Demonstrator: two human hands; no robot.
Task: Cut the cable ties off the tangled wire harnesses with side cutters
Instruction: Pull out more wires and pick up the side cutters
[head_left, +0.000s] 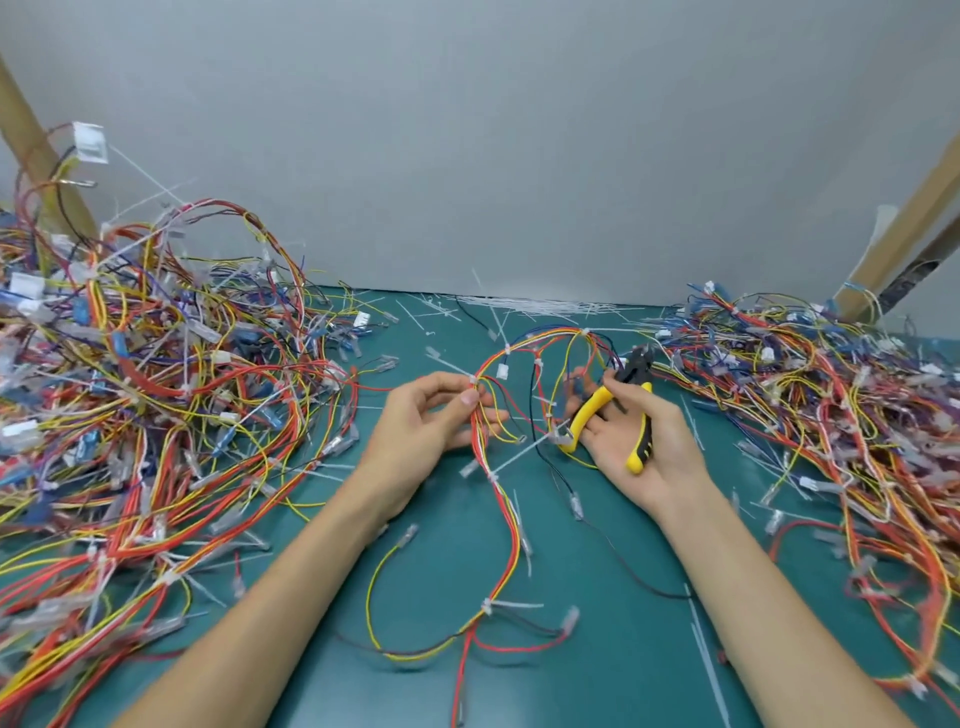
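I'm seeing two wire piles, left (156, 395) and right (831, 405), on the green desk (623, 623), with one harness (511, 519) between them. My left hand (441, 415) is pinching its red and yellow wires. My right hand (644, 436) is gripping one pair of cutters (618, 410), yellow plastic handles toward me, black jaws pointing away. White ties (519, 306) are lying scattered by the wall.

On the mat (613, 597), a harness (511, 525) lies centrally between two wire piles (156, 405) (831, 415); behind it, seemingly loose cut ties (540, 306).
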